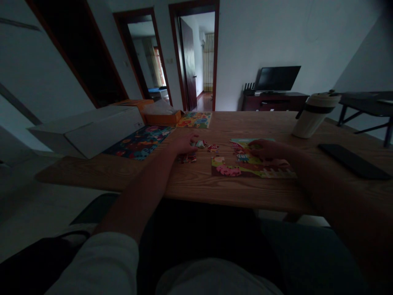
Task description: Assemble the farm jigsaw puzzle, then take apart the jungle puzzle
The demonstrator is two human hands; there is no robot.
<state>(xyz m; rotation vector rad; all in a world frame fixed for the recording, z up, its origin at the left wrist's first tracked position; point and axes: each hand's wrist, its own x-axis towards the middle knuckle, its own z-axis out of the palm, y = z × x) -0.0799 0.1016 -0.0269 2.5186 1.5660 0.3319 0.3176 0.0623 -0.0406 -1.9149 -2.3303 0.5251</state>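
Observation:
A partly assembled jigsaw puzzle (pixel 245 168) with a pink animal and a white fence lies on the wooden table. My right hand (pixel 262 149) rests over its upper middle; the fingertips touch the pieces, and whether they grip one is too dark to tell. To the left, my left hand (pixel 186 145) has its thumb and fingers apart around a loose piece (pixel 200 144) with white and green on it. Another loose red piece (pixel 213 148) lies between the hands. More red pieces (pixel 188 158) sit just below my left hand.
Two other colourful puzzles (pixel 143 141) (pixel 195 120) lie at the left and back. A white box (pixel 89 127) and an orange tissue box (pixel 162 118) stand behind at left. On the right are a bottle (pixel 315 116) and a dark flat object (pixel 353 161).

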